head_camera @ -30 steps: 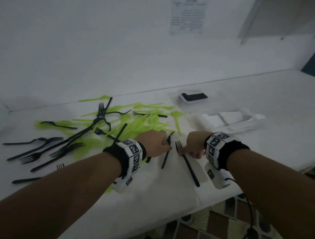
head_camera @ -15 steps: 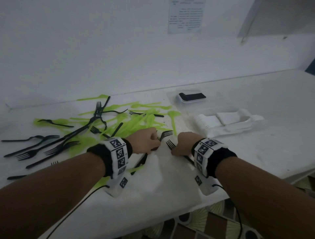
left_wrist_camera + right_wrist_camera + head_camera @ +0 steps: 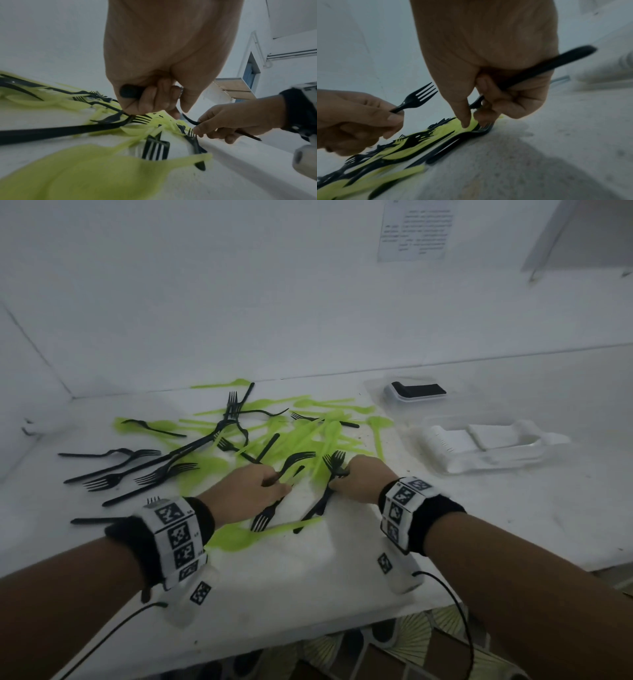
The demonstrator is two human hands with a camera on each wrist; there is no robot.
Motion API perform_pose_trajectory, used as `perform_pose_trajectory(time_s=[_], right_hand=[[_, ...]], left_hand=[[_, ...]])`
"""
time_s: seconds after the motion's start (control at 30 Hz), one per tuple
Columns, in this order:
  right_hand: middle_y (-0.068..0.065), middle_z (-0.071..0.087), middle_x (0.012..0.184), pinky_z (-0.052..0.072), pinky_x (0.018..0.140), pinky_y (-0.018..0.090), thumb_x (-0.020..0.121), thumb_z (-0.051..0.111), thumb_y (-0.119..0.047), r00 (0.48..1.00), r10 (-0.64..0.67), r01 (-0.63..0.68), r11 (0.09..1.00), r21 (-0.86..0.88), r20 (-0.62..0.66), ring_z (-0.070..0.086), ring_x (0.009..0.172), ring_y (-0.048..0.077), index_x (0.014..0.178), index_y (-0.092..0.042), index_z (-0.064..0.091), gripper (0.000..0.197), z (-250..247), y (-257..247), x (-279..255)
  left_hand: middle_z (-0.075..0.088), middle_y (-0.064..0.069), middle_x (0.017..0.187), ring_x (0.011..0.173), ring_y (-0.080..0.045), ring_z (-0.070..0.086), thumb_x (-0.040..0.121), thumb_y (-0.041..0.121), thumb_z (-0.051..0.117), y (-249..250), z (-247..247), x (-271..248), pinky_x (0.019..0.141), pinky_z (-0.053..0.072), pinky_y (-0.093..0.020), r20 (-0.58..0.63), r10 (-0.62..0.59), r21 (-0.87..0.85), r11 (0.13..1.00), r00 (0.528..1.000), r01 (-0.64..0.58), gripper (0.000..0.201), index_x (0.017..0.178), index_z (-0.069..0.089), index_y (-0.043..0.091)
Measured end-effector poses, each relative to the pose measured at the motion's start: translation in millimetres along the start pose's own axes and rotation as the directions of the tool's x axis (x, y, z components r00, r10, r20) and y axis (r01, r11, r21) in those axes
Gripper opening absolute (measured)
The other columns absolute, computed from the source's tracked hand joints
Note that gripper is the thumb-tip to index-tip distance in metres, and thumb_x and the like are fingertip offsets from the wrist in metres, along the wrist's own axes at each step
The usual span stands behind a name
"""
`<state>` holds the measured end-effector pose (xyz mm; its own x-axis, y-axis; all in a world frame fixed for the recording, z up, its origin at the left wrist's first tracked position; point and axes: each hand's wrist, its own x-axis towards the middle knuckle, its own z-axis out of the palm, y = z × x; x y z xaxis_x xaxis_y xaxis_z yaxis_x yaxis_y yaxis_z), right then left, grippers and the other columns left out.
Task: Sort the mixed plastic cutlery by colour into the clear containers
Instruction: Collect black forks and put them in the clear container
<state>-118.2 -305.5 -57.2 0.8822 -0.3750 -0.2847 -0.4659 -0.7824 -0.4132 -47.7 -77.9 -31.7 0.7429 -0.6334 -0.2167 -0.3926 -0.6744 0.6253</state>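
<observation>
A black fork [image 3: 297, 462] is being gripped in the left hand [image 3: 248, 487] and another [image 3: 331, 470] in the right hand [image 3: 363, 479], handles pointing back toward the person. The clear containers [image 3: 416, 392] are lying beyond and right of the right hand, the nearer one.

Bare utility or data-collection room — not a furnished kitchen. Evidence: plain white walls [image 3: 239, 285], a white worktop [image 3: 308, 583] running into a corner, a printed notice sheet [image 3: 415, 229] fixed to the wall, patterned floor tiles [image 3: 394, 655] below the worktop edge — surface conduit shows in the left wrist view.
</observation>
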Motion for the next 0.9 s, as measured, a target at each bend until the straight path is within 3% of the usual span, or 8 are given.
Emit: perform_pose_trajectory(time_s=[0.17, 0.23, 0.33, 0.43, 0.53, 0.67, 0.8, 0.9], right_hand=[[0.001, 0.047, 0.067, 0.031, 0.050, 0.029, 0.091, 0.065, -0.053, 0.999, 0.034, -0.034, 0.999, -0.009, -0.008, 0.053, 0.072, 0.023, 0.066, -0.015, 0.045, 0.050, 6.8, -6.0, 2.0], [0.001, 0.049, 0.064, 0.031, 0.049, 0.029, 0.088, 0.066, -0.062, 0.998, 0.061, -0.061, 0.998, -0.012, -0.011, 0.052, 0.063, 0.020, 0.066, -0.015, 0.045, 0.056, 6.0, -4.9, 0.5], [0.000, 0.061, 0.066, 0.038, 0.051, 0.028, 0.084, 0.067, -0.067, 0.998, 0.068, -0.068, 0.998, -0.015, -0.001, 0.055, 0.060, 0.015, 0.066, -0.016, 0.052, 0.056, 6.7, -3.8, -1.3], [0.001, 0.068, 0.068, 0.042, 0.052, 0.025, 0.083, 0.071, -0.055, 0.994, 0.108, -0.107, 0.994, 0.018, -0.003, 0.062, 0.065, 0.019, 0.070, -0.013, 0.062, 0.044, -0.1, 1.5, 1.0], [0.001, 0.060, 0.063, 0.037, 0.047, 0.024, 0.082, 0.073, -0.039, 0.985, 0.159, -0.159, 0.987, 0.011, -0.059, 0.055, 0.058, 0.018, 0.069, -0.011, 0.062, 0.033, -17.1, 13.8, 1.8], [0.003, 0.057, 0.069, 0.034, 0.048, 0.025, 0.082, 0.075, -0.039, 0.971, 0.224, -0.219, 0.973, 0.071, -0.077, 0.052, 0.058, 0.017, 0.069, -0.012, 0.054, 0.037, -21.0, 33.5, 6.4], [0.002, 0.054, 0.069, 0.035, 0.049, 0.026, 0.083, 0.074, -0.042, 0.975, 0.212, -0.205, 0.973, 0.107, -0.067, 0.052, 0.061, 0.017, 0.071, -0.012, 0.052, 0.039, -16.8, 41.0, 14.1], [0.003, 0.055, 0.070, 0.036, 0.052, 0.028, 0.086, 0.067, -0.044, 0.975, 0.187, -0.168, 0.974, 0.150, -0.117, 0.052, 0.062, 0.018, 0.072, -0.011, 0.052, 0.038, -23.7, 44.0, 23.5]], left_hand=[[0.053, 0.000, 0.070, 0.059, -0.014, 0.048, 0.098, 0.031, 0.064, 1.5, 8.6, 7.3, 0.059, 0.040, -0.029, -0.041, 0.031, 0.011, 0.999, 0.999, -0.030, 0.031, 0.075, 0.051, 0.014], [0.056, 0.000, 0.072, 0.062, -0.016, 0.050, 0.097, 0.029, 0.063, 10.7, 16.3, 19.3, 0.060, 0.043, -0.030, -0.041, 0.035, 0.027, 0.999, 0.999, -0.034, 0.026, 0.079, 0.055, 0.012], [0.057, -0.001, 0.075, 0.068, -0.022, 0.053, 0.097, 0.026, 0.057, 24.0, 28.1, 38.7, 0.062, 0.042, -0.032, -0.056, 0.070, 0.101, 0.993, 0.996, -0.065, 0.022, 0.080, 0.053, 0.014], [0.062, -0.008, 0.082, 0.076, -0.028, 0.058, 0.098, 0.024, 0.055, 32.4, 35.6, 56.6, 0.061, 0.041, -0.033, -0.061, 0.084, 0.147, 0.986, 0.995, -0.074, 0.020, 0.085, 0.056, 0.009], [0.057, -0.004, 0.081, 0.077, -0.027, 0.056, 0.099, 0.026, 0.054, 39.9, 42.7, 68.4, 0.059, 0.038, -0.032, -0.045, 0.057, 0.208, 0.977, 0.997, -0.047, 0.022, 0.081, 0.049, 0.015], [0.056, -0.003, 0.090, 0.082, -0.025, 0.055, 0.098, 0.047, 0.056, 53.4, 57.7, 73.6, 0.067, 0.042, -0.035, 0.015, 0.039, 0.399, 0.916, 0.999, -0.042, 0.033, 0.091, 0.048, 0.016], [0.062, -0.009, 0.103, 0.084, -0.024, 0.054, 0.104, 0.031, 0.049, 54.9, 64.0, 78.8, 0.069, 0.041, -0.033, 0.054, 0.035, 0.425, 0.904, 0.998, -0.054, 0.018, 0.096, 0.048, 0.015], [0.059, -0.007, 0.090, 0.075, -0.025, 0.056, 0.106, 0.027, 0.042, 53.0, 54.6, 79.1, 0.063, 0.039, -0.032, 0.083, 0.013, 0.295, 0.955, 0.996, -0.037, 0.020, 0.093, 0.048, 0.013]])
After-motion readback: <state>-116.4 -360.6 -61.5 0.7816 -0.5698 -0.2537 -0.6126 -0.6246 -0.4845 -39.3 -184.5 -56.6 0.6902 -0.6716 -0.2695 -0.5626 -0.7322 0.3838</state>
